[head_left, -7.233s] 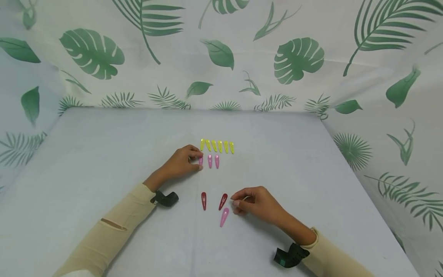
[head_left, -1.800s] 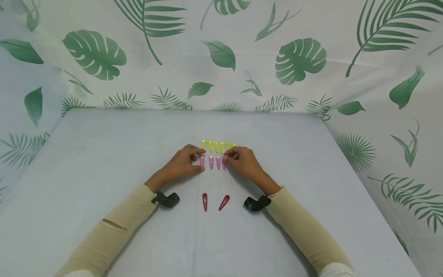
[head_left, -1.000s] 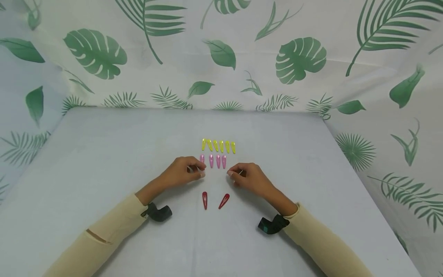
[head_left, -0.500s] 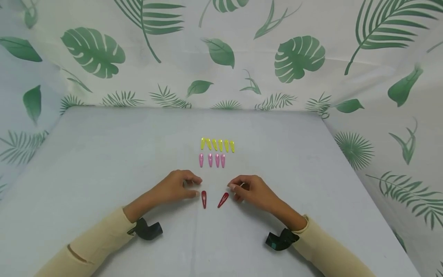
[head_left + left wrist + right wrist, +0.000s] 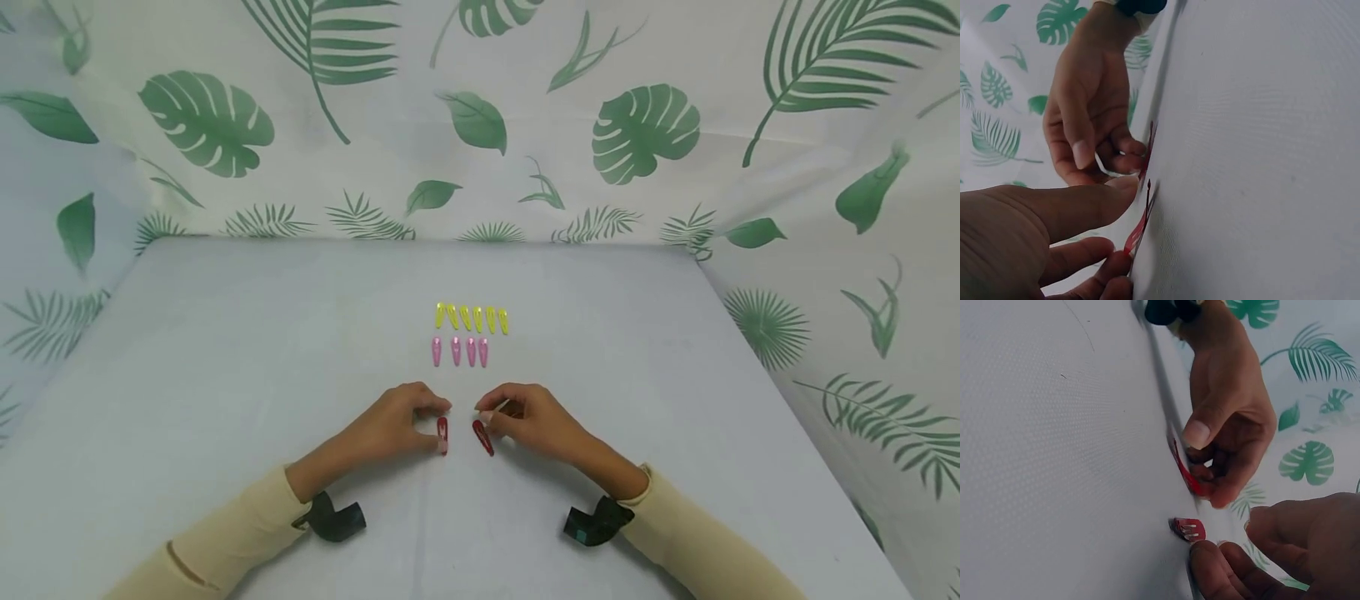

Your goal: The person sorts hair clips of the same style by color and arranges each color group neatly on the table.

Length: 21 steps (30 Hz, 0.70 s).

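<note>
My left hand (image 5: 386,429) holds a red snap hair clip (image 5: 442,427) by its two ends. Its thumb covers part of the narrow end, and in the left wrist view the fingers meet the rounded end of this clip (image 5: 1136,236). Beside it on the right lies another red hair clip (image 5: 486,443), slanting down to the right. Fingertips of my right hand (image 5: 543,423) touch that clip's rounded end. In the right wrist view a finger of it meets this clip (image 5: 1191,530), with the thumb standing apart.
Farther back, several pink hair clips (image 5: 456,352) lie in a row, a wider gap after the leftmost. Behind them runs a row of several yellow hair clips (image 5: 477,319). A leaf-print cloth (image 5: 551,137) hangs behind the white table (image 5: 285,292).
The pink clip from beside the red ones went to the right end of the pink row. Both hands then came back to the red clips; the right one has swung to the opposite slant.
</note>
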Available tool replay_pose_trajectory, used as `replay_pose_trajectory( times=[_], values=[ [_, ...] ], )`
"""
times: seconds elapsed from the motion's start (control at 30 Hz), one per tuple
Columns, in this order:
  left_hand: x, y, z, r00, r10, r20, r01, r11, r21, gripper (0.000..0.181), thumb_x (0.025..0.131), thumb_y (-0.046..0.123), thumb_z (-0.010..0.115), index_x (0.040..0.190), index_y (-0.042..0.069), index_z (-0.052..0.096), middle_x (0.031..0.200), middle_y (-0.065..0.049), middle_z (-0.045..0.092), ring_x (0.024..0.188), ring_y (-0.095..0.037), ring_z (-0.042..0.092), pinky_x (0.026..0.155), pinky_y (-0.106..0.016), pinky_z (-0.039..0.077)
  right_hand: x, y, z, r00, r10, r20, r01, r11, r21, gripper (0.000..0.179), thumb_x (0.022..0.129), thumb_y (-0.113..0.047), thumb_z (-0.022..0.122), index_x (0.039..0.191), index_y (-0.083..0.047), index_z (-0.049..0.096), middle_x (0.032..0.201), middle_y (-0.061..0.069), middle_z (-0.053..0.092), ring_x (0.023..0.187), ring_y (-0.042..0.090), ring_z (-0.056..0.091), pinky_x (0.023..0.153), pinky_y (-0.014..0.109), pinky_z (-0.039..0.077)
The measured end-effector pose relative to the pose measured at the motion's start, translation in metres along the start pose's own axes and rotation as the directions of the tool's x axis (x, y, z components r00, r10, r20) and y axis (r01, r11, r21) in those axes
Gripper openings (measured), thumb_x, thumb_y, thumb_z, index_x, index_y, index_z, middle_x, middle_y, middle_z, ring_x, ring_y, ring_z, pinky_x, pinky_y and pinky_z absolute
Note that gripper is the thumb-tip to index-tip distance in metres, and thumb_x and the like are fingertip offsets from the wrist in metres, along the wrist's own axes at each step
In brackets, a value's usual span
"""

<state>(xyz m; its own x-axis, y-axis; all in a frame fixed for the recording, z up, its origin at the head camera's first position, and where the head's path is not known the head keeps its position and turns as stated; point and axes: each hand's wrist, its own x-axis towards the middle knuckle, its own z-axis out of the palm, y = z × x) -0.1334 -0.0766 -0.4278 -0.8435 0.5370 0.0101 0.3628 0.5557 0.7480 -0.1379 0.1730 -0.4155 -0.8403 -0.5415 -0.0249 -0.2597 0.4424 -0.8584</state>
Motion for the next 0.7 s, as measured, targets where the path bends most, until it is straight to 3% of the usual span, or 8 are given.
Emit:
replay_pose_trajectory(
  times=[0.3,0.53,0.7],
  values=[
    [-0.001,0.004,0.006,1.0,0.022,0.003,-0.023,0.995,0.095,0.048,0.073,0.018,0.087,0.115,0.005,0.07,0.094,0.003,0.058,0.087,-0.014,0.049,0.078,-0.032,0.046,-0.001,0.003,0.006,0.999,-0.026,0.035,0.03,0.991,-0.131,0.028,0.083,-0.002,0.076,0.11,-0.004,0.068,0.101,0.003,0.065,0.071,0.01,0.055,0.063,0.024,0.049],
    [-0.002,0.006,0.005,0.999,0.033,-0.017,-0.032,0.998,0.05,0.04,0.075,0.009,0.084,0.113,0.004,0.07,0.092,0.006,0.062,0.083,-0.012,0.053,0.075,-0.03,0.047,0.002,-0.001,0.011,0.998,-0.049,0.036,0.057,0.957,-0.285,0.027,0.082,-0.002,0.076,0.109,-0.005,0.072,0.094,-0.001,0.057,0.067,0.008,0.05,0.06,0.023,0.047],
    [-0.002,0.003,0.003,0.999,0.03,-0.026,-0.031,0.999,-0.019,0.031,0.079,0.004,0.079,0.109,0.004,0.072,0.09,0.006,0.063,0.076,-0.011,0.053,0.068,-0.026,0.047,0.003,-0.005,0.013,0.998,-0.053,0.031,0.06,0.947,-0.315,0.017,0.082,-0.002,0.075,0.098,-0.009,0.074,0.093,-0.002,0.056,0.064,0.008,0.049,0.058,0.024,0.046]
  ],
)
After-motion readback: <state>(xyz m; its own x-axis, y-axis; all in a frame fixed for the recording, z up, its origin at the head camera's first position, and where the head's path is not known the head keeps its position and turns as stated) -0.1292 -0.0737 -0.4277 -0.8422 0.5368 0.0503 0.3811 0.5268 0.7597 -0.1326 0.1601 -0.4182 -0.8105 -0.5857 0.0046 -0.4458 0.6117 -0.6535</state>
